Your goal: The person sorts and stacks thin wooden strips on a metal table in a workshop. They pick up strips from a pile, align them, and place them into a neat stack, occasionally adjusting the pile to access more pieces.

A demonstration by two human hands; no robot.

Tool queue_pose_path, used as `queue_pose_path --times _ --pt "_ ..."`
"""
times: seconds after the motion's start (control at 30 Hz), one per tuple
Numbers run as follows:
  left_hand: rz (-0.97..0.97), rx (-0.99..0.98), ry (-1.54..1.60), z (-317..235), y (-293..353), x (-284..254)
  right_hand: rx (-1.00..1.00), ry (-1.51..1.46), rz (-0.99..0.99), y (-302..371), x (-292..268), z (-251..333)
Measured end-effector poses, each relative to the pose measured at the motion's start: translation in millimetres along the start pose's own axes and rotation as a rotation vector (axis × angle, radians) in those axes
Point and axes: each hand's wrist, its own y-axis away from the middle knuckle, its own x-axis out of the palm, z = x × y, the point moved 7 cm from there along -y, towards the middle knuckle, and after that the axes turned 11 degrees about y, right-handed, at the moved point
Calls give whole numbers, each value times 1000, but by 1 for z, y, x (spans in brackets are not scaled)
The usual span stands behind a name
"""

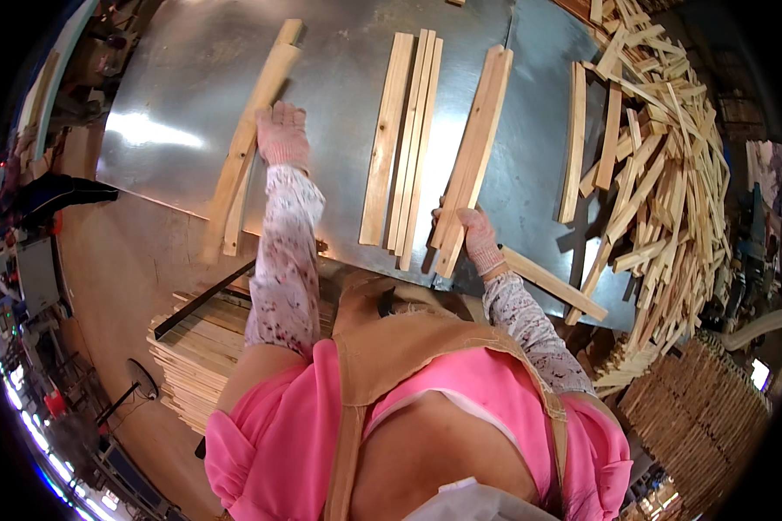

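Clasps slats (pixel 482 130) in right hand (pixel 480 239), likely keeping them together. Holds left hand (pixel 283 137) curled beside leftmost slats (pixel 245 143); cannot tell if gripping.

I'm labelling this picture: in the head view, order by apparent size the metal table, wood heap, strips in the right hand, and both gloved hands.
1. Metal table
2. Wood heap
3. Held strips
4. Left hand and right hand: too alike to rank.

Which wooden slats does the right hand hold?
The bundle just right of the central slats; the right hand grips its near end, while those lie untouched.
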Motion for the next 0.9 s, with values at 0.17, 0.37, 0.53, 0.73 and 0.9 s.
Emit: queue_pose_path --times 0.17,0.37,0.53,0.73,0.9 --pt "-727 -632 2400 24 28 -64 -90 831 117 -25 3 16" --pt "-1063 173 3463 73 151 -136 -157 744 -41 -30 19 35" --pt "-816 63 2969 79 161 -138 43 428 -83 -7 15 33" --pt "-804 -40 2862 91 172 -150 283 794 404 -26 10 95" --pt "-781 -101 2866 104 181 -143 88 834 -66 -34 -46 68"
